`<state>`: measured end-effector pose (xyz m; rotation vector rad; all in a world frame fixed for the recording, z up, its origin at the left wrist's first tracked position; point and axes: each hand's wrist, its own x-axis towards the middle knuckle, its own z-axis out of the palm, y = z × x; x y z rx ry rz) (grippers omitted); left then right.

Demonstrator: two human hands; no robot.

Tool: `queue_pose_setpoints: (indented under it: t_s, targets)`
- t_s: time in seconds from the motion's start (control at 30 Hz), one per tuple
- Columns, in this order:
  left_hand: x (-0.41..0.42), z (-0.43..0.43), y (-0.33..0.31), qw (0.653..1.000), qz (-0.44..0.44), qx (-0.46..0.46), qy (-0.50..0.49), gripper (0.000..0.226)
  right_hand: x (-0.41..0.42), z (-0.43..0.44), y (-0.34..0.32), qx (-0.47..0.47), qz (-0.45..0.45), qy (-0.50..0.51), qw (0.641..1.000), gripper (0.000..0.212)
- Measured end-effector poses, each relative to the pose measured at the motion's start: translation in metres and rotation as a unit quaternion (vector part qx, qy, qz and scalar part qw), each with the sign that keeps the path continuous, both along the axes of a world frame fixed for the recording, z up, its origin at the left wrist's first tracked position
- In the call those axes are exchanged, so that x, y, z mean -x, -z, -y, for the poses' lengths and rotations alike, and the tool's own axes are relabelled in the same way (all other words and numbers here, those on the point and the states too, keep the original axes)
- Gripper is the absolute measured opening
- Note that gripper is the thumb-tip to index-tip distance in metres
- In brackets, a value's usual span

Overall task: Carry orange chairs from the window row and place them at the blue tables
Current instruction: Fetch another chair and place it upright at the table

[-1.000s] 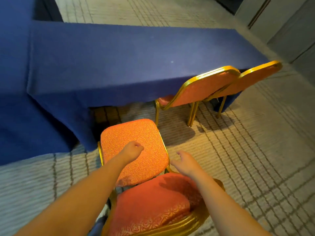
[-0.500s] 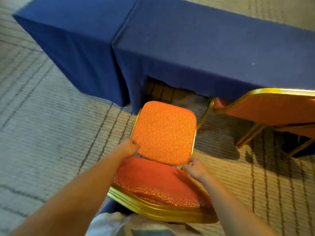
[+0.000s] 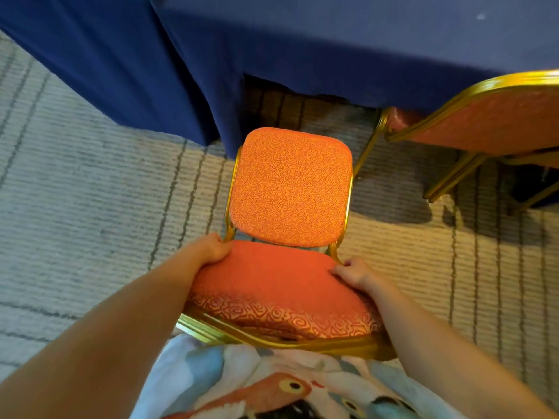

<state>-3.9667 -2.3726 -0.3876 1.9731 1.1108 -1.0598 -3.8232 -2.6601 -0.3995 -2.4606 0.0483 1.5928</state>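
Note:
An orange chair point(image 3: 290, 189) with a gold frame stands right below me, its seat facing the blue table point(image 3: 348, 40). My left hand point(image 3: 208, 247) grips the left side of its padded backrest, and my right hand point(image 3: 352, 272) grips the right side. The front edge of the seat lies close to the hanging blue cloth. A second orange chair point(image 3: 490, 122) stands to the right, tucked partly under the same table.
A second blue-draped table point(image 3: 99, 62) adjoins on the left. Striped grey-beige carpet point(image 3: 90, 207) covers the floor on both sides of the chair. The gold legs of the right chair point(image 3: 453, 176) reach toward the near chair's right side.
The view has swung downward and closer over the chair. Both hands moved from the seat area back onto the sides of the backrest and closed round it.

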Motion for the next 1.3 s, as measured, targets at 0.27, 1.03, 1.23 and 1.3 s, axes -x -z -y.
queue_pose_setpoints:
  t_s: [0.27,1.03,1.23,1.3]
  targets:
    - [0.0,-0.007,0.01,0.996,-0.066,0.001,0.067,0.058,-0.005,-0.004,0.008,0.068,-0.044,0.001,0.997,0.062]
    - [-0.056,-0.058,-0.028,0.973,-0.17,0.079,0.137,0.071,-0.054,-0.037,-0.052,0.1,-0.101,-0.073,0.987,0.065]
    - [-0.116,-0.077,-0.04,0.977,-0.142,0.058,0.148,0.065,-0.114,-0.056,-0.059,0.085,-0.084,-0.077,0.99,0.061]
    - [-0.142,-0.087,-0.037,0.979,-0.13,0.039,0.15,0.068,-0.137,-0.063,-0.053,0.078,-0.076,-0.071,0.991,0.064]
